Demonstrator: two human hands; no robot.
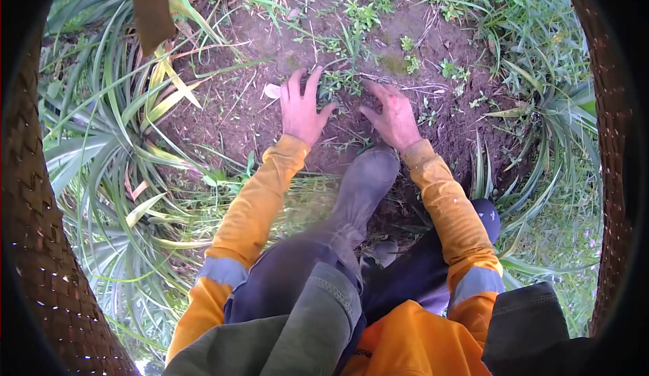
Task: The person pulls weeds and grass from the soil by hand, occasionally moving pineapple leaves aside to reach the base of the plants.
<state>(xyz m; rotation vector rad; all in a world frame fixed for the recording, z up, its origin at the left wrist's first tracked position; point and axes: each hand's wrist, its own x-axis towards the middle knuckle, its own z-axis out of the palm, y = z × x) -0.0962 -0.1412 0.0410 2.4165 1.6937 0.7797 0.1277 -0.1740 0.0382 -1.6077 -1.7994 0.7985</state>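
Both of my hands reach out over bare brown soil (236, 116), with orange sleeves on the arms. My left hand (303, 109) has its fingers spread beside a low clump of small green weeds (341, 82), and nothing shows in it. On the other side of the clump is my right hand (392, 114), thumb and fingers apart, with a reddish mark on its back and nothing visible in it. Left of my left hand lies a small pale round piece (272, 91). Whether the fingertips touch the weeds is unclear.
Long-leaved spiky plants stand at the left (122, 126) and right (558, 116). A boot (368, 180) is planted just below my hands. More small weeds (362, 14) grow farther ahead. A woven brim (51, 261) frames the view, and a brown strap (152, 11) hangs at upper left.
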